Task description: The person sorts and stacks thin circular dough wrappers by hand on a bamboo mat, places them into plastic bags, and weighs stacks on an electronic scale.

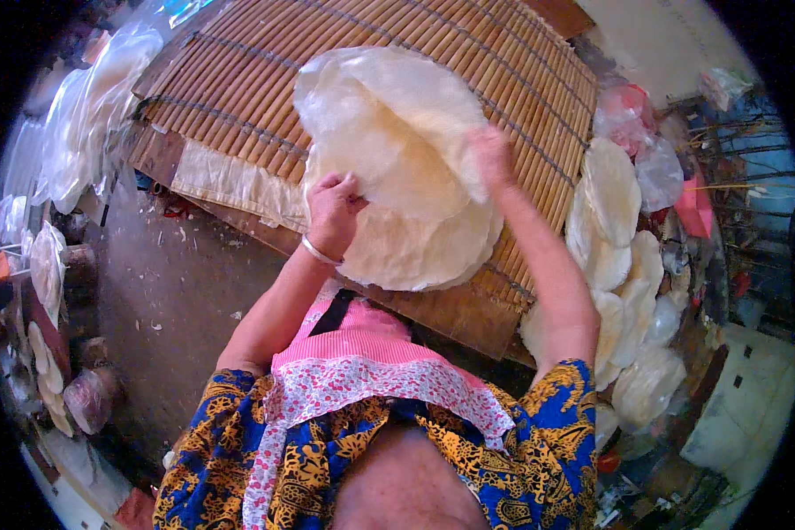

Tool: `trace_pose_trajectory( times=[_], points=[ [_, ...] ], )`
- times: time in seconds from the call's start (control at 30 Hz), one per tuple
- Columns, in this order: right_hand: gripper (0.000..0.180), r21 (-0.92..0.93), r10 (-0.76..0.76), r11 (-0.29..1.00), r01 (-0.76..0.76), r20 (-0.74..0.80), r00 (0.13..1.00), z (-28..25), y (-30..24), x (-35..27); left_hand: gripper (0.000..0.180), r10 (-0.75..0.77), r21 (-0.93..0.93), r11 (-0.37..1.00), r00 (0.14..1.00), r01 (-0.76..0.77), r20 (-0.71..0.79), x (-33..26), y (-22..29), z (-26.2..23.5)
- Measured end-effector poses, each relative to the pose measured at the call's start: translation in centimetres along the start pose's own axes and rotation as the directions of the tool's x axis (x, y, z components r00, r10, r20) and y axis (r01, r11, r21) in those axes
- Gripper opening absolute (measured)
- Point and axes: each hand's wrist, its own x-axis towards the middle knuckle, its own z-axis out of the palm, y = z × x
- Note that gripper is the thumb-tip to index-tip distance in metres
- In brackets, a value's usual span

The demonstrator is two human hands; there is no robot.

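The left hand (334, 210) pinches the near-left rim of the round wafer stack (415, 238) — the right hand (490, 155), beyond it, grips the lifted top sheet (384, 115) by its right edge. The stack lies on the bamboo mat (238, 79) — more wafers (614, 190) sit right of it.

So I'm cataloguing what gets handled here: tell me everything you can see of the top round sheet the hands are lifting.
The top round sheet is a thin, pale cream disc, slightly translucent, with a wavy, curled edge. It looks dry and stiff. It is raised and tilted off the stack of similar discs, which lies on a slatted bamboo mat. The left hand pinches its lower left edge; the right hand presses its right side.
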Motion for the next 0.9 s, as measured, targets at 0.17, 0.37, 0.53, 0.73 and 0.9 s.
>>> trace_pose_trajectory(
  times=[0.17,0.37,0.53,0.73,0.9],
  points=[
    [0.012,-0.256,-0.082,0.966,0.022,-0.228,0.97,-12.2,-1.0,6.4,0.012,-0.039,0.014,0.999,0.995,0.04,-0.092,0.7,-0.7,-2.7],
    [0.012,-0.223,-0.409,0.857,0.466,0.258,0.875,-4.4,-7.5,8.0,0.042,-0.066,-0.472,0.879,0.998,0.067,0.02,1.0,3.2,-1.2],
    [0.013,-0.407,-0.362,0.697,0.59,0.51,0.78,9.3,-2.7,3.8,0.043,-0.075,-0.342,0.932,0.986,0.122,0.148,2.7,3.9,-0.1],
    [0.022,-0.385,-0.19,0.827,0.41,0.495,0.848,14.9,-6.3,0.1,0.035,-0.004,-0.336,0.94,0.99,0.051,0.138,4.1,4.0,-3.4],
    [0.04,-0.444,-0.107,0.783,0.436,0.594,0.797,14.5,-8.2,-0.1,0.023,0.081,-0.281,0.958,0.993,-0.053,0.09,5.1,4.0,-3.3]
  ],
)
